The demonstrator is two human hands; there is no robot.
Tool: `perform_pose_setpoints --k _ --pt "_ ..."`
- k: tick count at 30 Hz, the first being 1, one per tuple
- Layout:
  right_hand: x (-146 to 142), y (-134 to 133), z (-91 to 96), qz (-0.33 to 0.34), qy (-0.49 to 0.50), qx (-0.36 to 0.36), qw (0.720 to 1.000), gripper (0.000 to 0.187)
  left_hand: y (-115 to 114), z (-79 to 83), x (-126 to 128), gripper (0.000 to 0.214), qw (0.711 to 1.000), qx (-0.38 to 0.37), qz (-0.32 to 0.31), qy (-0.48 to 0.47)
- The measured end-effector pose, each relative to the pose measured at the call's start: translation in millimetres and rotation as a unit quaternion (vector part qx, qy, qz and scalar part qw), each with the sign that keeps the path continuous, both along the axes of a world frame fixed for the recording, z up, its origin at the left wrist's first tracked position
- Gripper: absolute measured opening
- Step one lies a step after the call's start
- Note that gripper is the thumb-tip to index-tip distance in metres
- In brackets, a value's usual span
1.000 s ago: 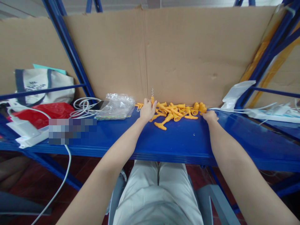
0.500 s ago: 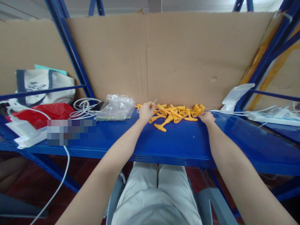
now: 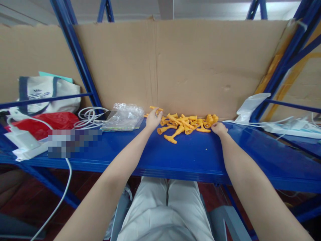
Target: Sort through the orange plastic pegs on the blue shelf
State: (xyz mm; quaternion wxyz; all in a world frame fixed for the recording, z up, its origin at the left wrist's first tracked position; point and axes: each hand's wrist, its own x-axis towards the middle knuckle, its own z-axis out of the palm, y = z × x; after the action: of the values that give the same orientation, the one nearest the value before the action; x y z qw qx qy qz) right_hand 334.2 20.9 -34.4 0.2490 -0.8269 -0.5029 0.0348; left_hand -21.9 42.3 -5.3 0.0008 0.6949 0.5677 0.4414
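Observation:
My left hand is closed around an orange corkscrew, its T-shaped handle sticking up above the fingers and part of the metal spiral showing. Just right of it lies a loose heap of orange corkscrew parts, with T-shaped handles and flared sleeves. One T-handled piece lies at the heap's front. At the right end, several orange sleeves stand bunched together. My right hand rests beside this bunch, fingers curled inward; whatever they pinch is hidden.
Clear plastic bags lie left of the heap, near coiled white cable. A power strip and red bag are farther left. Cardboard closes off the back of the blue shelf. Another strip lies right.
My left hand has moved slightly left, away from the heap, and turned the corkscrew so its handle now shows on top. My right hand stays by the bunched sleeves.

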Motion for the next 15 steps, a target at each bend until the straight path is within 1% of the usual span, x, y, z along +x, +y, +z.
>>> perform_pose_setpoints --k 3,6,9,11,15 --pt "0.7 2.1 -2.5 -0.004 -0.005 0.004 1.0 0.028 14.2 0.0 -5.0 0.045 0.998 -0.049 0.015 0.035" --pt "1.9 4.3 -4.8 0.002 -0.006 0.007 1.0 0.027 26.1 -1.0 -10.7 0.049 0.99 -0.07 0.013 0.124" --pt "1.8 4.4 -5.5 0.009 -0.008 0.012 1.0 0.025 35.5 -2.6 -14.8 0.05 0.974 -0.09 0.006 0.206" --pt "0.7 3.2 -4.7 0.007 -0.009 0.008 1.0 0.024 41.9 -4.2 -16.6 0.05 0.967 -0.105 0.005 0.231" --pt "-2.8 -0.7 -2.0 0.006 0.001 -0.008 1.0 0.025 58.8 -9.4 -21.1 0.055 0.958 -0.136 0.008 0.253"
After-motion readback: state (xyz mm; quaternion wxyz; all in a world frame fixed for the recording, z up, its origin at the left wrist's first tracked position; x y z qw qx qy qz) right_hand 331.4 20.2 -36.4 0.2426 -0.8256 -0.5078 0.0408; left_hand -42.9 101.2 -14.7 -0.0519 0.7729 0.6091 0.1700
